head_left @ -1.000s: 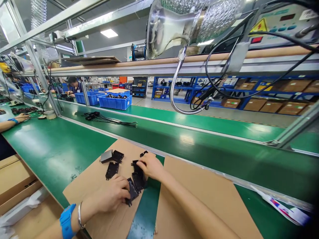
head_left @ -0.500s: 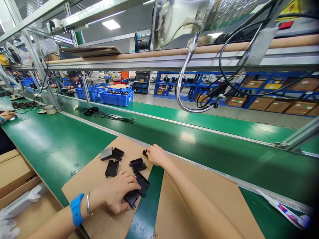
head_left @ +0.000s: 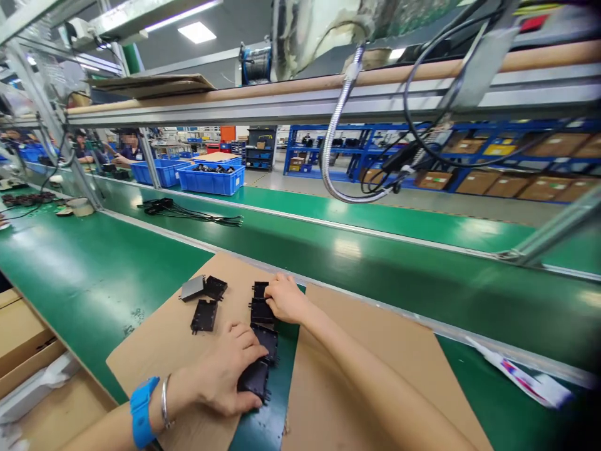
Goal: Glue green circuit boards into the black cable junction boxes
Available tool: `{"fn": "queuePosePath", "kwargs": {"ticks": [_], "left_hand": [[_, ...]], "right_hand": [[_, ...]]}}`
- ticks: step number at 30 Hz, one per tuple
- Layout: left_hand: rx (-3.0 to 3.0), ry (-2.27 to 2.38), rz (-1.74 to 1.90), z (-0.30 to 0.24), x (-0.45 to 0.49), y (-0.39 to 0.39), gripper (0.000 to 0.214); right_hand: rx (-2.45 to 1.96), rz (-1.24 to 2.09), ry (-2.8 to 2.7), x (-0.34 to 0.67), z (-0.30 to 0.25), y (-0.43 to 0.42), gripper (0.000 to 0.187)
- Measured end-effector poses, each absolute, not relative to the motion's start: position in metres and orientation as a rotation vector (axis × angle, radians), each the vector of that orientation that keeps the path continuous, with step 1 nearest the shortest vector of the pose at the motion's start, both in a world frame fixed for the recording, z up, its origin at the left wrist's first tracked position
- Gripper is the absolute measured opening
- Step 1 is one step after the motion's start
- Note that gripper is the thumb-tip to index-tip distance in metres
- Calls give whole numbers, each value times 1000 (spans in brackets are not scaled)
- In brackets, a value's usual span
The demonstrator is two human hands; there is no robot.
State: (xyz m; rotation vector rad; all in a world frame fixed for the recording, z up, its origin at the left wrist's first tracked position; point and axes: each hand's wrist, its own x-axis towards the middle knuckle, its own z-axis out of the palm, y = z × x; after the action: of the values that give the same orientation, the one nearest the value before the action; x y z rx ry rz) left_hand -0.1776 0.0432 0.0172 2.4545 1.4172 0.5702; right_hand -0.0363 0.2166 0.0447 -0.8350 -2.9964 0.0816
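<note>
Several shallow black plastic cases with small end tabs lie in a column along the edge of a cardboard sheet (head_left: 159, 357). My left hand (head_left: 225, 369) spans the nearest black plastic case (head_left: 254, 379), thumb at its near edge and fingers at its far edge. Beyond it another case (head_left: 267, 341) touches the fingertips. My right hand (head_left: 286, 299) has its fingers closed at the right end of the far cases, on or beside the open case (head_left: 261, 309); the fingers partly cover it. The farthest case (head_left: 260, 289) sits just past that one.
Left of the column lie two open black cases (head_left: 205, 316) (head_left: 216, 287) and a grey-topped one (head_left: 192, 288). A second cardboard sheet (head_left: 366, 351) is under my right arm. Black cables (head_left: 188, 212), a white tube (head_left: 521, 376) and a hanging metal hose (head_left: 328, 150) are around.
My right hand has moved slightly left and nearer, bringing the far case into line with the others. The near cases under my left hand have straightened and shifted rightward over the cardboard's edge.
</note>
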Motion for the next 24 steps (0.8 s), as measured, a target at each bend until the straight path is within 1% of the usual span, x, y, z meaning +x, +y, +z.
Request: {"fn": "queuePosePath", "kwargs": {"ticks": [3,5,8,12,14,16,19,20,21,22,24], "left_hand": [[2522,1317,662,27,-133,57,63],[2575,1240,641,33,-93,66,59],[2649,1130,507,31,-32,70,56],[2717,1071,268,4,30,64,65],[2703,1095,223,-9,44,59,70],[2702,1081,276,-13,39,52,71],[2720,1028,434,-1,-8,46,75],[2678,1117,463,4,-33,46,75],[2627,1281,504,9,-61,45,67],[2566,1514,586,12,-89,45,57],[2400,1964,630,13,-143,42,53]], "right_hand": [[-985,89,-2917,20,57,214,16],[-1126,71,-2844,68,59,208,18],[-1329,51,-2745,135,50,189,21],[-1446,118,-2686,185,26,159,22],[-1462,171,-2667,194,18,149,25],[-1465,234,-2658,199,16,143,28],[-1430,335,-2660,204,22,138,33],[-1412,384,-2663,206,24,135,38],[-1395,447,-2671,208,26,132,50],[-1380,515,-2684,211,25,128,68],[-1348,628,-2724,216,14,120,112]]}}
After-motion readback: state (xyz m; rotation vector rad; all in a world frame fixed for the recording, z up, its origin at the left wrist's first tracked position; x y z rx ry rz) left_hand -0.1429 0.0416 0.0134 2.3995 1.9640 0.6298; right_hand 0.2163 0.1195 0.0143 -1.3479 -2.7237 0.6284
